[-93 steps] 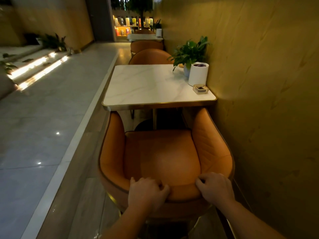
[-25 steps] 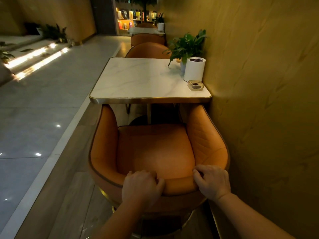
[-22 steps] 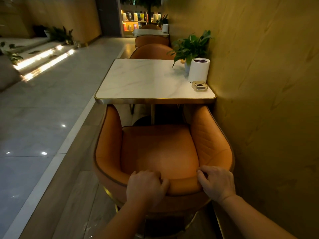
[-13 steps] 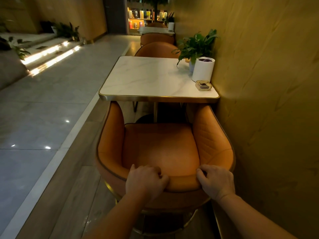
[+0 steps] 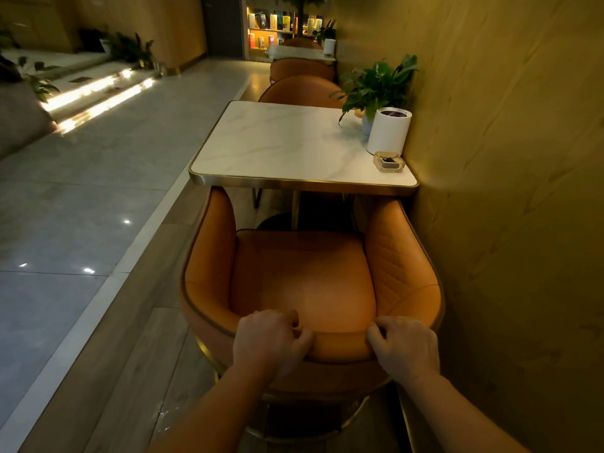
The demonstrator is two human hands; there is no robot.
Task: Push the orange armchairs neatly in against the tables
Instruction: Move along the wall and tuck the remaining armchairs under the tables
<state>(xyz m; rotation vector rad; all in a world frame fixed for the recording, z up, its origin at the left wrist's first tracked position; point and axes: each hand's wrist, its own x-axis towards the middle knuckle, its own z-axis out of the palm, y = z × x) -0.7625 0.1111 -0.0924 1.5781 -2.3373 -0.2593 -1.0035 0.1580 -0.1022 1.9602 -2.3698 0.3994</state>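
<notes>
gripping is unchanged vs half a sec ago: left hand (image 5: 271, 341) and right hand (image 5: 403, 346) still curl over the top rim of the orange armchair (image 5: 304, 279) backrest, fingers hooked onto the inner side. chair sits approx the same w/ respect to the desk (image 5: 281, 142) as before; its arm tips were at the gold front edge then and are there now. view has swung a little, so more of the far end of the room shows.

writing: book covers on the lit shelf (image 5: 271, 27), far ahead of the hands, are too small to read.

position: armchair is directly under and ahead of both hands, seat facing away from them toward the desk. left hand holds the rim left of centre, right hand holds it near the right curve, w/ a bare strip of rim btwn them. left arm tip looks tucked just under the desk's near edge; right arm tip is at the edge, can't tell if touching. chair's right side runs close to the wall (image 5: 506, 158), right of the right hand.

ahead and right of the right hand, on the desk by the wall: glass ashtray (image 5: 389, 162) nearest, white cylinder (image 5: 389, 132) just behind it, potted plant (image 5: 376, 83) behind that. beyond the desk is a second armchair (image 5: 300, 89), then a third (image 5: 300, 68). lit steps (image 5: 98, 93) lie well off to the left of the left hand.
</notes>
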